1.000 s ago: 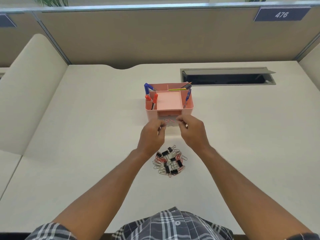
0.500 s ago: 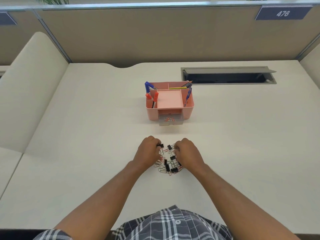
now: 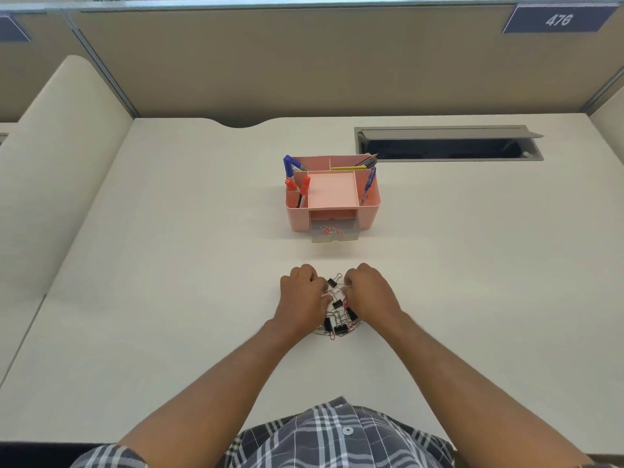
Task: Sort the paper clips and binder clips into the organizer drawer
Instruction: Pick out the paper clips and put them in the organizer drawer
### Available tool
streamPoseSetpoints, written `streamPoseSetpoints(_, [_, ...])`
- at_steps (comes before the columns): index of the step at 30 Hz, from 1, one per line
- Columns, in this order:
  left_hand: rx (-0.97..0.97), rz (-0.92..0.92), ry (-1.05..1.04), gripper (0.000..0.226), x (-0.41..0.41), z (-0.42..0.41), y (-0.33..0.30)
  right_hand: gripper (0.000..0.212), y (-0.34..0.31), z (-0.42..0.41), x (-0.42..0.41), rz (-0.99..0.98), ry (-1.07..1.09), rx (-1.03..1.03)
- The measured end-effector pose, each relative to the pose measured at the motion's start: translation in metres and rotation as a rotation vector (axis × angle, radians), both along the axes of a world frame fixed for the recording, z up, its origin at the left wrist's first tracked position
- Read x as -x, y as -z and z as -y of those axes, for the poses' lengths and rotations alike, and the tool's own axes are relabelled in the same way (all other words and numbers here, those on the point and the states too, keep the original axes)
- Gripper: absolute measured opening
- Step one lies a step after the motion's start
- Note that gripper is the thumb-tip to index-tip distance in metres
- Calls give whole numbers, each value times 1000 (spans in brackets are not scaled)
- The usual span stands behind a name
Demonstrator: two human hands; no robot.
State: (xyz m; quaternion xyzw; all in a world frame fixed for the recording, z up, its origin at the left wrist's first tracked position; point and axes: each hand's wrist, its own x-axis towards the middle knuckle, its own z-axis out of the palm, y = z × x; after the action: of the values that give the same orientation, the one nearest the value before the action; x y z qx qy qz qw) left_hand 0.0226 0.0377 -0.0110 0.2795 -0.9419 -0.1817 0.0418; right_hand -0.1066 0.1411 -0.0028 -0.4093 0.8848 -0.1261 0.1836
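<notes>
A wide pale desk fills the cubicle, and toward its back stands a pink organizer with pens and markers upright in its side slots, its clear drawer pulled out in front with a few paper clips lying inside. Nearer the person, well apart from that drawer, both hands sit curled over a pile of clips, the left hand and right hand on either side. Their fingertips are pressed down into the tangle of black binder clips and wire paper clips, though I cannot tell what either actually pinches.
</notes>
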Motion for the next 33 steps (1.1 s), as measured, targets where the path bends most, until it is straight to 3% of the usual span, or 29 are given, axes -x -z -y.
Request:
streamPoseSetpoints(9, [-4,65,4,9,7,3,1,10,-5,1,-2,79,-22,11])
streamPoseSetpoints(22, [-28,28,-54,12,3,15,-9,22,-13,-2,0,159,-24,47])
streamPoseSetpoints(33, [-78,-349,-94,11,37,44,-67,14,-60,26,27,157,127,588])
